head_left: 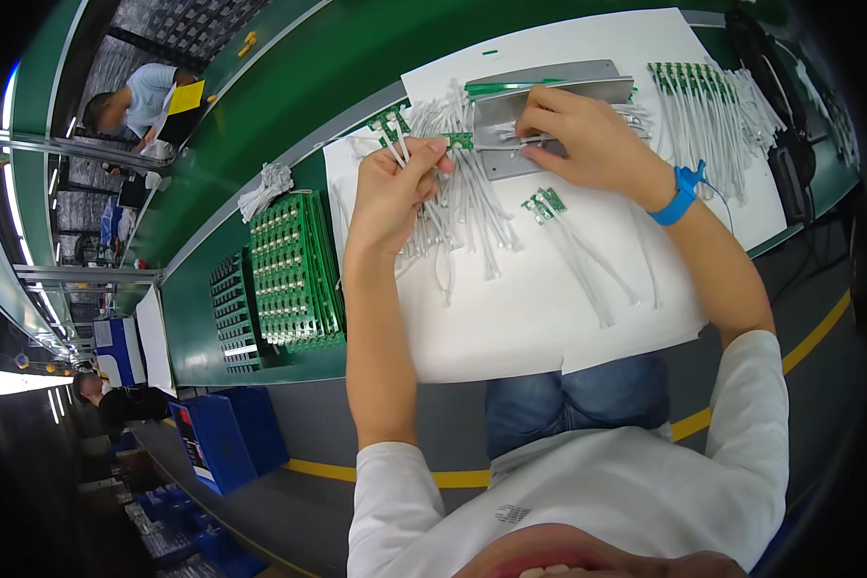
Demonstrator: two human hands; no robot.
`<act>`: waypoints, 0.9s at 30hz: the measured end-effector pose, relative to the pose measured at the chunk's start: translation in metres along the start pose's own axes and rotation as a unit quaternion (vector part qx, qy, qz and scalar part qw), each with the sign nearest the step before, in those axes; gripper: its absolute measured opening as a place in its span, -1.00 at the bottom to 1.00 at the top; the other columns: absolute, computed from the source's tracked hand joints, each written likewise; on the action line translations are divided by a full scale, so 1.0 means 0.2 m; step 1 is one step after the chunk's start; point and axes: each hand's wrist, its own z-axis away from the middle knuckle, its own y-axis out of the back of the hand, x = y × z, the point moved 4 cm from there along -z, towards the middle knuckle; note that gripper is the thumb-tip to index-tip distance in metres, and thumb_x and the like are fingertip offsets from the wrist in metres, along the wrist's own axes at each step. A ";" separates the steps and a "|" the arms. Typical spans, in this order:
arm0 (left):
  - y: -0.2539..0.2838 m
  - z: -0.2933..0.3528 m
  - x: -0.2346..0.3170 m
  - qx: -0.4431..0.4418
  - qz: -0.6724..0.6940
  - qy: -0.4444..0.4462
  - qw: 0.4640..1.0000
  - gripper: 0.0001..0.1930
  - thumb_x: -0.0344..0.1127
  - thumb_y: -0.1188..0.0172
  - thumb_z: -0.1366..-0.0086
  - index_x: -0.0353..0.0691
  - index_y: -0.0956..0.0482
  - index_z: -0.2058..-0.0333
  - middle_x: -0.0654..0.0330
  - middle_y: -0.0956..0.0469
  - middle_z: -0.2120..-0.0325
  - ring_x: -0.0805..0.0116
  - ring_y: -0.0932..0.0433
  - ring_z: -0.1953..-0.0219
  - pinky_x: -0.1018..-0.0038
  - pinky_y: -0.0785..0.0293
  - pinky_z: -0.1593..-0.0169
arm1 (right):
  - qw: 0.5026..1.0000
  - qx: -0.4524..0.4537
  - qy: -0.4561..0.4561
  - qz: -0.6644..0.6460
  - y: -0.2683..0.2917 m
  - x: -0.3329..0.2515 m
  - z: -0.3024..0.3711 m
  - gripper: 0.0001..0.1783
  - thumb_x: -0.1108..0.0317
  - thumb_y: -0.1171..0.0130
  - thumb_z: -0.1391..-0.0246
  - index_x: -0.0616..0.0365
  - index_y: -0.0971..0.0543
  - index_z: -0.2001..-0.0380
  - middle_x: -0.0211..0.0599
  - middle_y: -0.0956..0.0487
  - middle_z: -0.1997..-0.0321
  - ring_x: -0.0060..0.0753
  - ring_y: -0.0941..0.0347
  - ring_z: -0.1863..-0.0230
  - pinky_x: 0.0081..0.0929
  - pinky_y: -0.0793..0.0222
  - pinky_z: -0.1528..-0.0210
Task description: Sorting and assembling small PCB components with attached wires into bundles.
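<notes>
Both our hands work toward the far edge of the desk; our left hand pinches a green board, our right hand a white cable beside the metal bracket. We judge this cable-positioning; the next move calls for steady alignment.

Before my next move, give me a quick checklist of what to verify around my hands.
1. Small rectangular green circuit board held in left hand: ok.
2. Right hand gripping firmly: cannot tell; its grip is partly hidden.
3. Blue band around right wrist: ok.
4. Grey angled metal fixture within right hand's reach: ok.
5. Loose small green boards cleared away: not ok; they lie on the white paper sheet.
</notes>
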 end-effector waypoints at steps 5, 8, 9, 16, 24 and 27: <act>0.01 0.01 -0.01 0.000 0.012 -0.001 1.000 -0.85 -0.37 -0.23 -0.27 -0.35 -0.60 0.41 0.20 -0.57 0.54 0.65 -0.14 0.67 0.62 -0.06 0.54 | 0.999 0.027 -0.019 0.009 -0.03 0.01 0.01 -0.74 0.40 -0.32 0.02 0.19 -0.50 0.27 -0.24 -0.46 0.27 -0.15 -0.50 0.28 -0.37 -0.44 0.26; -0.04 -0.01 -0.03 -0.002 -0.016 0.005 1.000 -0.82 -0.37 -0.15 -0.33 -0.34 -0.56 0.42 0.29 -0.50 0.61 0.65 -0.11 0.68 0.62 -0.04 0.53 | 0.994 0.104 -0.018 0.026 -0.04 0.03 0.01 -0.82 0.32 -0.25 -0.05 0.12 -0.49 0.31 -0.28 -0.47 0.27 -0.09 -0.50 0.34 -0.25 -0.41 0.34; -0.05 0.00 -0.03 0.016 -0.018 0.016 1.000 -0.83 -0.36 -0.17 -0.32 -0.35 -0.58 0.42 0.32 -0.45 0.65 0.65 -0.10 0.68 0.61 -0.04 0.53 | 0.994 0.106 -0.031 0.024 -0.05 0.03 0.01 -0.85 0.34 -0.23 -0.07 0.12 -0.50 0.33 -0.27 -0.47 0.27 -0.10 -0.50 0.37 -0.25 -0.41 0.35; 0.00 -0.01 -0.05 0.018 -0.010 0.006 1.000 -0.87 -0.40 -0.22 -0.25 -0.35 -0.63 0.41 0.22 -0.59 0.54 0.67 -0.13 0.66 0.63 -0.05 0.55 | 0.987 0.103 -0.058 0.106 -0.12 0.00 0.00 -0.85 0.41 -0.28 0.01 0.13 -0.55 0.34 -0.35 -0.44 0.29 -0.28 -0.49 0.35 -0.33 -0.41 0.38; 0.02 -0.04 -0.07 0.055 -0.016 -0.029 0.998 -0.84 -0.37 -0.25 -0.23 -0.38 -0.63 0.40 0.20 -0.59 0.54 0.67 -0.12 0.67 0.64 -0.03 0.54 | 0.988 0.128 -0.035 0.075 -0.11 0.04 -0.01 -0.85 0.42 -0.24 0.01 0.14 -0.50 0.36 -0.31 -0.44 0.30 -0.15 -0.49 0.30 -0.25 -0.43 0.28; 0.02 -0.04 -0.07 0.055 0.001 -0.028 0.998 -0.83 -0.36 -0.25 -0.23 -0.39 -0.63 0.37 0.19 -0.59 0.53 0.66 -0.10 0.67 0.63 -0.02 0.54 | 0.990 0.109 -0.048 0.070 -0.07 0.02 0.02 -0.79 0.38 -0.28 0.01 0.13 -0.49 0.30 -0.30 -0.46 0.26 -0.12 -0.49 0.29 -0.24 -0.43 0.27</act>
